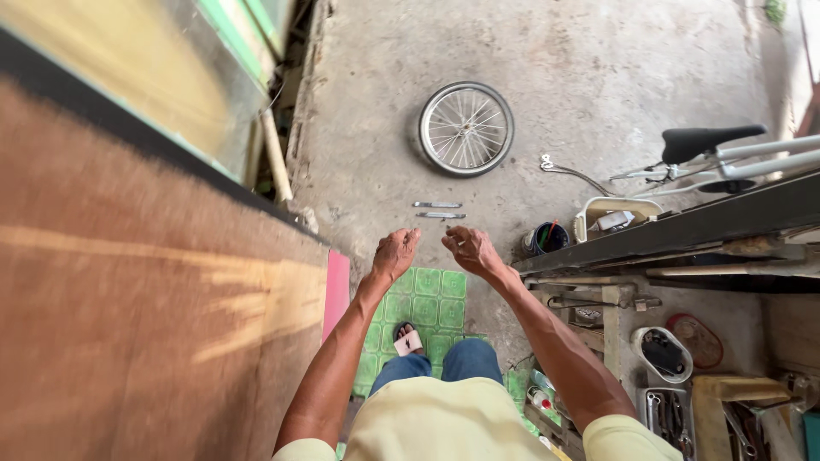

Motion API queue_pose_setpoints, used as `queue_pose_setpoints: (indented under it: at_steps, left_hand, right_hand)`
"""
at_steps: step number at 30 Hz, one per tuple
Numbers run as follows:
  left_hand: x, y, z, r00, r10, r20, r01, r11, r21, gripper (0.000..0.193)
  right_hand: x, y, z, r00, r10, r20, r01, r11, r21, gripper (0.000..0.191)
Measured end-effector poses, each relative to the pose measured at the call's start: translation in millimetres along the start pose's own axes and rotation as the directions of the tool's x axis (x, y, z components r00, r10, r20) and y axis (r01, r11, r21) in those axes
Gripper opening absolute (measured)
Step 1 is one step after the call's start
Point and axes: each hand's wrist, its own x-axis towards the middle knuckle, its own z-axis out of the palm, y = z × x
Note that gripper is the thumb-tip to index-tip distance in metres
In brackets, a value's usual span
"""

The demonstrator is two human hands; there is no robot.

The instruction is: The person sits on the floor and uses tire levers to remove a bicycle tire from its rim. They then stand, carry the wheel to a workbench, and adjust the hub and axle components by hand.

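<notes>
Head view, looking down past a pale yellow shirt (pixel 444 423) and jeans. Both arms stretched forward, hands raised over the concrete floor (pixel 598 77).

Left hand (pixel 395 253): fingers curled loosely inward, nothing seen in it; can't tell if it pinches anything. Right hand (pixel 470 248): fingers bunched together at the tips, seems to pinch something tiny, too small to make out. The two hands are near each other, not touching.

On the floor just beyond the hands: two slim metal tools (pixel 438 210) lying parallel, close together. Further out, toward the far edge of the floor, a spoked bicycle wheel (pixel 466 129) lies flat, well apart from the hands.

Below the hands: green patterned tile patch (pixel 431 299), a sandaled foot (pixel 408 340) on it.

Right side: cluttered bench (pixel 666 235) with dark front edge. Small dark bucket (pixel 547 237) and cream container (pixel 615 213) on the floor near the bench's left end. Black bicycle saddle (pixel 705 141) on a white frame behind the bench. Tray of wrenches (pixel 670 418) and other tools low on the right.

Left side: blurred brown panel (pixel 128 299), glass pane above it.
</notes>
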Motion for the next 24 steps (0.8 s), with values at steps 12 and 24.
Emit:
queue_pose_setpoints:
  at_steps: [12, 24]
  left_hand:
    - [125.2, 47.3, 11.7, 0.986, 0.080, 0.143, -0.085, 0.996, 0.028, 0.052]
    - [287.5, 99.3, 35.3, 0.987, 0.110, 0.116, -0.118, 0.991, 0.058, 0.043]
  right_hand:
    - [88.3, 34.0, -43.7, 0.981, 0.189, -0.042, -0.188, 0.982, 0.031, 0.040]
    - [237.1, 79.8, -121.6, 0.988, 0.134, -0.072, -0.132, 0.991, 0.036, 0.035]
